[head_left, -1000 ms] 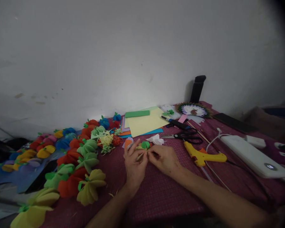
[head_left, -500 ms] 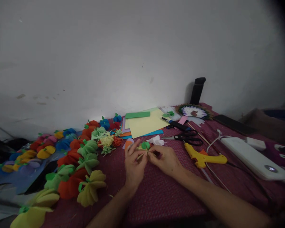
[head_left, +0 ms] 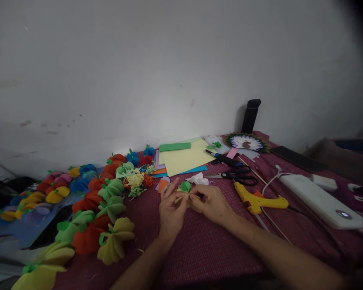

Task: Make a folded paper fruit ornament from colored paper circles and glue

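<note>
Between my hands is a small yellow paper pumpkin with a green leaf (head_left: 185,186) on top; much of it is hidden by my fingers. My left hand (head_left: 173,213) pinches its near left side with thumb and forefinger, the other fingers curving behind. From the right, my right hand (head_left: 213,204) pinches its edge, the fingertips of both hands almost meeting just below the leaf. Just beyond my left fingers lies an orange paper piece (head_left: 162,185). A crumpled white tissue (head_left: 198,179) lies behind the pumpkin.
Many coloured paper pumpkins (head_left: 116,239) crowd the left, beside paper shreds (head_left: 136,180). Paper sheets (head_left: 183,159) lie at the back. To the right are scissors (head_left: 240,176), a utility knife (head_left: 225,158), a yellow glue gun (head_left: 257,199), a white power bank (head_left: 325,201) and a black bottle (head_left: 251,117).
My hands stay nearly in place while the fingers shift slightly on the pumpkin. More of its yellow paper shows under my right fingertips, and the orange piece is more exposed.
</note>
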Tool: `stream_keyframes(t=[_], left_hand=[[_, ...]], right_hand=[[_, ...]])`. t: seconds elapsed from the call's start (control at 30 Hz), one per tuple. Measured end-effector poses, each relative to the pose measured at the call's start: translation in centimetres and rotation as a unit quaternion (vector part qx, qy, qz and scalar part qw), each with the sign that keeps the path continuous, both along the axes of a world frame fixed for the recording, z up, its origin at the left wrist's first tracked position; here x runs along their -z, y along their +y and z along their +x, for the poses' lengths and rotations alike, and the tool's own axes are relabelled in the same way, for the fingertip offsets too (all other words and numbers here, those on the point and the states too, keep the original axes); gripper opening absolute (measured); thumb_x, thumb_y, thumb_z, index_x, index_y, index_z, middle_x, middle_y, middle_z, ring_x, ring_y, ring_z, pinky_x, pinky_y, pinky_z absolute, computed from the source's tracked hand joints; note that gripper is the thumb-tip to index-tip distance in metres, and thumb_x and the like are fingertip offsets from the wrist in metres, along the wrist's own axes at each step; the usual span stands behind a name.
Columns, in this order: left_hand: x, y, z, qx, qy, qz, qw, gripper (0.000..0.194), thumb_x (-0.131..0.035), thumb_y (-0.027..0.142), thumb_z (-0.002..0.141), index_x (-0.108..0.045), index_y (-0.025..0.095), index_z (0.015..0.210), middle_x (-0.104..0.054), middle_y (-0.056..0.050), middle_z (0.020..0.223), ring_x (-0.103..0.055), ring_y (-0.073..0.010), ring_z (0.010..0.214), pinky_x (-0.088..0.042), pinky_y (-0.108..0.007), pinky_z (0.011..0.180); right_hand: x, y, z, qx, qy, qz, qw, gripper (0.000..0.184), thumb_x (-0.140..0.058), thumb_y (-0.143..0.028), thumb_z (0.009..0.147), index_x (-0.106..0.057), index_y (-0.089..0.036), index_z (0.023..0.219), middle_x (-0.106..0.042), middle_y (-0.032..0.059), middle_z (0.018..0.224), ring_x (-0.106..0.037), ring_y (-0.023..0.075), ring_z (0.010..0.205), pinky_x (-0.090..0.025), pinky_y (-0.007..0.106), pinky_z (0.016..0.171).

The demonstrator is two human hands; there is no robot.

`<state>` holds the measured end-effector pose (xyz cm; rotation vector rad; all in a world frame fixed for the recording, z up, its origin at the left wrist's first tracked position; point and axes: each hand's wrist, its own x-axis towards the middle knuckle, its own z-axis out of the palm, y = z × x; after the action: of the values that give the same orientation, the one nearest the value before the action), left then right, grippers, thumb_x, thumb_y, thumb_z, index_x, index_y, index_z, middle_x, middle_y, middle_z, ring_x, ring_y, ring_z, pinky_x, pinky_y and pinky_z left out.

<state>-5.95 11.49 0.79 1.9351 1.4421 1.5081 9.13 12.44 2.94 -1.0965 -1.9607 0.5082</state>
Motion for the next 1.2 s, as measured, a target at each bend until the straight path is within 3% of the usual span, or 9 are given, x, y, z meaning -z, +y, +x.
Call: stream_keyframes(t=[0.2, 0.47, 0.6, 0.83, 0.97, 1.2], left_hand=[[0.0, 0.1, 0.0, -0.006, 0.001, -0.009, 1.000, 0.012, -0.057, 0.018, 0.076, -0.068, 0.024, 0.076, -0.056, -0.005, 0.124, -0.044, -0.0227, 0.120, -0.030, -0.048, 0.100], [-0.1, 0.0, -0.1, -0.016, 0.022, 0.033, 0.999, 0.011, -0.058, 0.017, 0.075, -0.067, 0.023, 0.074, -0.054, -0.005, 0.124, -0.042, -0.0220, 0.119, -0.034, -0.046, 0.099], [-0.1, 0.0, -0.1, -0.008, 0.003, 0.010, 1.000, 0.013, -0.057, 0.014, 0.074, -0.066, 0.023, 0.071, -0.051, -0.004, 0.127, -0.038, -0.0221, 0.123, -0.032, -0.046, 0.101], [0.1, 1.0, -1.2, 0.022, -0.011, -0.043, 0.999, 0.013, -0.057, 0.024, 0.078, -0.069, 0.025, 0.079, -0.055, -0.006, 0.124, -0.042, -0.0217, 0.121, -0.030, -0.045, 0.102], [-0.3, 1.5, -1.9, 0.044, 0.001, -0.070, 0.997, 0.014, -0.056, 0.024, 0.078, -0.070, 0.023, 0.076, -0.059, -0.007, 0.116, -0.050, -0.0217, 0.111, -0.035, -0.045, 0.097], [-0.1, 1.8, -2.0, 0.045, 0.050, -0.086, 0.994, 0.009, -0.060, 0.018, 0.071, -0.068, 0.022, 0.071, -0.061, -0.007, 0.110, -0.053, -0.0217, 0.106, -0.038, -0.044, 0.094]], right_hand=[[0.0, 0.1, 0.2, -0.014, -0.028, 0.010, 0.999, 0.015, -0.050, -0.020, 0.081, -0.062, -0.017, 0.072, -0.061, -0.0010, 0.064, -0.051, 0.0109, 0.058, -0.034, 0.020, 0.054], [0.3, 0.2, 0.1, -0.010, -0.071, 0.061, 0.996, 0.014, -0.051, -0.019, 0.081, -0.062, -0.018, 0.072, -0.062, -0.0001, 0.065, -0.054, 0.0112, 0.061, -0.033, 0.020, 0.057], [0.4, 0.2, -0.1, -0.018, -0.063, 0.060, 0.996, 0.014, -0.051, -0.018, 0.080, -0.062, -0.018, 0.071, -0.062, -0.0009, 0.064, -0.054, 0.0106, 0.060, -0.033, 0.020, 0.055], [-0.5, 0.8, 0.8, -0.065, -0.033, -0.034, 0.997, 0.020, -0.048, -0.022, 0.082, -0.067, -0.018, 0.079, -0.065, 0.0000, 0.066, -0.054, 0.0115, 0.058, -0.036, 0.020, 0.053], [0.1, 1.5, 1.6, -0.086, -0.049, -0.084, 0.992, 0.019, -0.049, -0.019, 0.078, -0.068, -0.017, 0.074, -0.066, 0.0000, 0.065, -0.055, 0.0122, 0.057, -0.035, 0.020, 0.051], [1.0, 1.6, 1.7, -0.084, -0.071, -0.091, 0.990, 0.019, -0.050, -0.019, 0.077, -0.068, -0.017, 0.073, -0.066, -0.0002, 0.064, -0.054, 0.0120, 0.057, -0.034, 0.020, 0.050]])
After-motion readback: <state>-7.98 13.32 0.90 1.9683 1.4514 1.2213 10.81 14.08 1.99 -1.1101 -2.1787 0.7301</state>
